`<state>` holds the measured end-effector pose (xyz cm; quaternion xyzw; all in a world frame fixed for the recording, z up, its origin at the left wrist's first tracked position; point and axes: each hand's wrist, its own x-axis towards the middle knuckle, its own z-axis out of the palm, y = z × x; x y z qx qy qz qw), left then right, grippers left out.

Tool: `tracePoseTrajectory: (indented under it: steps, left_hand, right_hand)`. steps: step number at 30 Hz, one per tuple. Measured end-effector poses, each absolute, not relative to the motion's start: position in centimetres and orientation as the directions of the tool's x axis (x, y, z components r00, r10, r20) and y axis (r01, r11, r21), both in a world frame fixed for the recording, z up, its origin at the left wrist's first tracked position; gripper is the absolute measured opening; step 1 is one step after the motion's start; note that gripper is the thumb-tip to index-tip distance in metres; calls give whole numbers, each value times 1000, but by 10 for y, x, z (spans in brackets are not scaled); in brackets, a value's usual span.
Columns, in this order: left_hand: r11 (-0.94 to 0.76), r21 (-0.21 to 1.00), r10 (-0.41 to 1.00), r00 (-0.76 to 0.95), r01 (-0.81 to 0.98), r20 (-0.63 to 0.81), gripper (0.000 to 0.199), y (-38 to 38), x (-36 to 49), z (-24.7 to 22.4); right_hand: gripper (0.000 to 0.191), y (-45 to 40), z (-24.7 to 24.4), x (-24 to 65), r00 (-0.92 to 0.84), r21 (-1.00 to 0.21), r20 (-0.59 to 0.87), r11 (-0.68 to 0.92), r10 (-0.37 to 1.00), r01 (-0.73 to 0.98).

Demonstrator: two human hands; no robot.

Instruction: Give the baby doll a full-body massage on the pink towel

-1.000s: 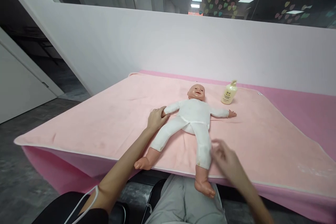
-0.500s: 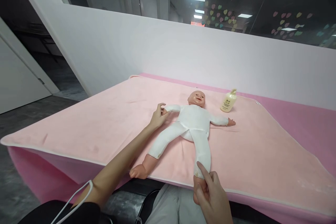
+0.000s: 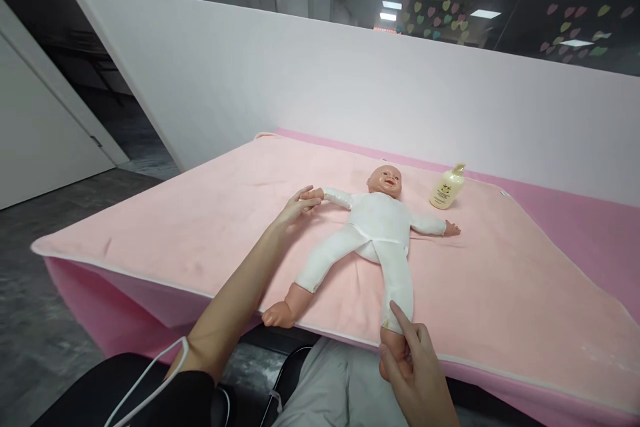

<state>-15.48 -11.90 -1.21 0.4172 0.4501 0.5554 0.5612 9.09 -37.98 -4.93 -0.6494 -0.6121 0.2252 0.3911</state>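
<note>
Pale pink cloth (image 3: 200, 213) is spread across the darker-pink-covered table (image 3: 590, 220), and starting from the left, we have a white door (image 3: 45, 127) standing beyond it over the grey floor (image 3: 30, 267). Now a white cord (image 3: 150, 380) loops by the left forearm, which reaches up over the cloth, and the left hand (image 3: 295, 209) has its grip closed on the doll's small hand, thumb and fingers about it. Here's the doll (image 3: 381, 220) itself, on its back in the middle, white body, face up, arms out, legs spread towards the person's grey trousers (image 3: 330, 387). One foot lies at the front edge. Over at the other leg, the right hand (image 3: 420, 367) lays its index finger along the shin, thumb beside the foot; whether that grip is closed on it, I can't tell. Further right, near the doll's other hand, stands a pale yellow pump bottle (image 3: 447, 189), with the white wall (image 3: 525, 113) behind.
</note>
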Motion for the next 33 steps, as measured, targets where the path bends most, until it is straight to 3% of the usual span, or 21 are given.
tracePoseTrajectory:
  steps: [3, 6, 11, 16, 20, 23, 27, 33]
  left_hand:
    - [-14, 918, 993, -112, -397, -33, 46, -110, -140, -23]
    - [-58, 916, 984, -180, -397, -16, 28, -98, -122, -30]
    - [-69, 890, 994, -102, -451, 26, 40, -85, -98, -35]
    - [-103, 904, 992, -115, -414, 61, 43, -90, -98, -38]
    - [-211, 964, 975, -104, -160, 196, 53, -91, -99, -36]
    - [-388, 920, 918, -65, 53, 391, 63, -88, -92, -28]
    - [-562, 754, 823, 137, 340, 551, 68, -87, -75, -15]
    - [-687, 339, 715, 514, 642, 474, 64, -98, -57, -4]
  right_hand:
    - [56, -380, -54, 89, 139, -785, 216, 87, 966, 613]
    - [61, -381, -63, 90, 228, -823, 258, 90, 939, 561]
    - [63, -388, -70, 101, 447, -818, 249, -60, 859, 572]
    - [51, -393, -60, 106, 438, -673, 326, -119, 838, 730]
    - [50, -378, -41, 111, 434, -678, 402, -56, 806, 733]
    - [46, -350, -15, 121, 380, -679, 466, 48, 799, 733]
    - [43, -297, 27, 128, 282, -682, 493, 164, 823, 713]
    - [52, -236, 48, 124, 306, -794, 362, 120, 880, 596]
